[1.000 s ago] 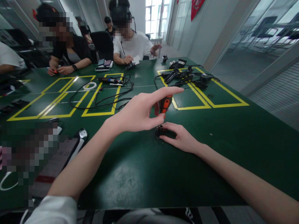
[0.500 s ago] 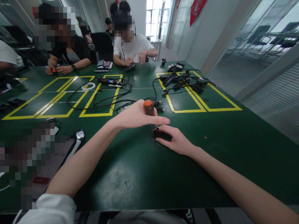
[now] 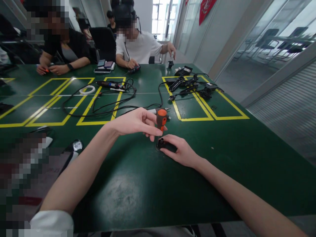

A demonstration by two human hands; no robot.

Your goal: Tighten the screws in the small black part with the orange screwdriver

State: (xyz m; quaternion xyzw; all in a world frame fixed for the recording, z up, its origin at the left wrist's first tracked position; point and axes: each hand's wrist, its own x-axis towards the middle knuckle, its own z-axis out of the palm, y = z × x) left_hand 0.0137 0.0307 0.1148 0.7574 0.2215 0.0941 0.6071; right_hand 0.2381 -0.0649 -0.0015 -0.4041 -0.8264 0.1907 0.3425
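Observation:
My left hand (image 3: pixel 134 122) holds an orange-handled screwdriver (image 3: pixel 161 119) upright, fingertips wrapped around its handle, above a small black part (image 3: pixel 165 145) that lies on the green table (image 3: pixel 138 187). My right hand (image 3: pixel 181 152) lies on that black part and pins it to the table. The screwdriver's tip is hidden between my fingers and the part.
Black cables (image 3: pixel 103 103) and a soldering tool (image 3: pixel 110 85) lie among yellow tape rectangles (image 3: pixel 212 115). More black tools and cords (image 3: pixel 190 85) sit at the back right. Two people sit across the table, with phones (image 3: pixel 105 64) between them. A computer mouse (image 3: pixel 75 146) lies at my left.
My left hand swung the screwdriver from tilted to upright and lowered it over the black part. My right hand stayed on the part.

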